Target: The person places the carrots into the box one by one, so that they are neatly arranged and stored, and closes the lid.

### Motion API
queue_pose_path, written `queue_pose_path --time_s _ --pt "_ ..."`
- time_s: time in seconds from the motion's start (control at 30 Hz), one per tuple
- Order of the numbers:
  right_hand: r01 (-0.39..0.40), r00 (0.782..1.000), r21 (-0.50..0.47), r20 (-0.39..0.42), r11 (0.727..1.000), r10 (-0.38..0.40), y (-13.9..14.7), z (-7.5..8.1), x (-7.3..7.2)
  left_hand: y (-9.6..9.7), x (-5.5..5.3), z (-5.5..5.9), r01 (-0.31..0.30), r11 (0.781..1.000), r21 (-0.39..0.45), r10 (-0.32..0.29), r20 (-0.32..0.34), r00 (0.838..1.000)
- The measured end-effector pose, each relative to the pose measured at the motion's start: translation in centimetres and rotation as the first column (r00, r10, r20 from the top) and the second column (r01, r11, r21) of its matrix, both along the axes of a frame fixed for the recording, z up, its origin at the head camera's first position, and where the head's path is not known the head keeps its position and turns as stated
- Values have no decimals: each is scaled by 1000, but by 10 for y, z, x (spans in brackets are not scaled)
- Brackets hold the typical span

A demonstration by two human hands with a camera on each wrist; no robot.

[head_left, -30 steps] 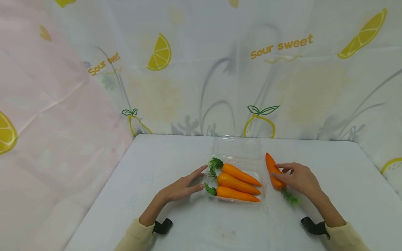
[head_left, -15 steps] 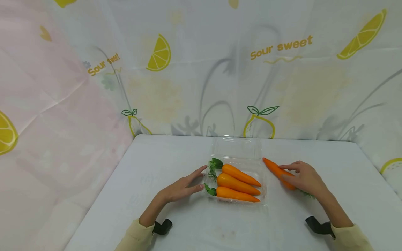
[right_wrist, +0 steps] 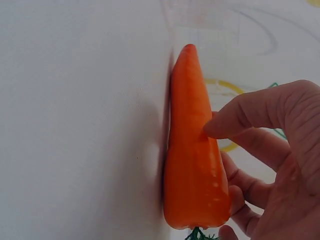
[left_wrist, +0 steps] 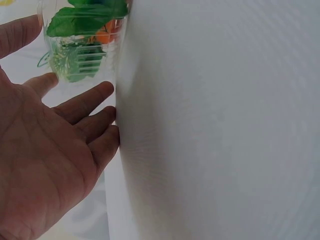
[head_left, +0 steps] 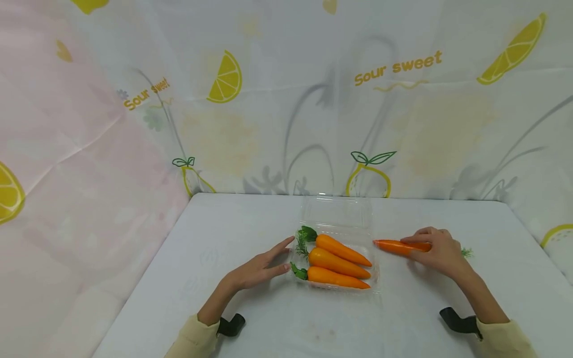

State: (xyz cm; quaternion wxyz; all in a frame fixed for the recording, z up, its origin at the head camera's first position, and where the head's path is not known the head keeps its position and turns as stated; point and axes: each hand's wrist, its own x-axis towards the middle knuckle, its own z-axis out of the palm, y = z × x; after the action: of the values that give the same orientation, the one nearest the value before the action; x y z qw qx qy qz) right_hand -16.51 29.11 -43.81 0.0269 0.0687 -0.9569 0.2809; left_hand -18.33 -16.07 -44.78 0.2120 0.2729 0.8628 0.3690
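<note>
My right hand (head_left: 440, 252) pinches an orange carrot (right_wrist: 195, 160) between thumb and fingers. In the head view that carrot points left, its tip near the right side of a clear plastic box (head_left: 375, 278), and its green top shows past the hand. Three carrots (head_left: 338, 262) lie side by side in the box, leaves to the left, tips to the right. At the box's left side, my left hand (head_left: 257, 268) has its fingers spread, fingertips right at the wall. The left wrist view shows the left hand (left_wrist: 45, 150) palm toward the camera, leaves (left_wrist: 77, 22) behind clear plastic.
The box's clear lid (head_left: 336, 211) is folded back flat behind it. All of this rests on a white table (head_left: 241, 219). A lemon-print cloth (head_left: 273, 129) hangs behind the table's far edge, and a pinkish cloth covers the left side.
The right carrot has swung from slanting away to lying nearly level, tip toward the box, its leafy end moving right and back with the right hand. My left hand stays put.
</note>
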Motion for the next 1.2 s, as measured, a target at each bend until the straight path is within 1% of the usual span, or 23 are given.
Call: queue_pose_path --time_s 0.27,0.47,0.57,0.73,1.0,1.13,1.2 --pt "-11 997 25 -73 1000 12 1 -4 0 -1 1 0 -2 1000 -4 2 -3 1000" --pt "2 994 43 -109 999 3 -2 -1 4 0 1 2 -4 1000 -7 4 -3 1000" --pt "13 996 60 -91 998 -7 -3 3 6 0 1 2 -1 1000 -4 1 -1 1000" --pt "42 999 92 -30 995 -40 -3 9 8 0 1 2 0 1000 -2 0 1 1000" --pt "44 998 44 36 998 -46 -1 12 10 -1 0 2 4 1000 3 -4 6 1000" --pt "77 995 41 63 996 -80 -3 14 11 -1 -1 0 5 1000 8 -5 9 1000" --pt "105 992 51 60 993 -108 -5 14 11 -1 -1 -1 7 1000 12 -7 10 1000"
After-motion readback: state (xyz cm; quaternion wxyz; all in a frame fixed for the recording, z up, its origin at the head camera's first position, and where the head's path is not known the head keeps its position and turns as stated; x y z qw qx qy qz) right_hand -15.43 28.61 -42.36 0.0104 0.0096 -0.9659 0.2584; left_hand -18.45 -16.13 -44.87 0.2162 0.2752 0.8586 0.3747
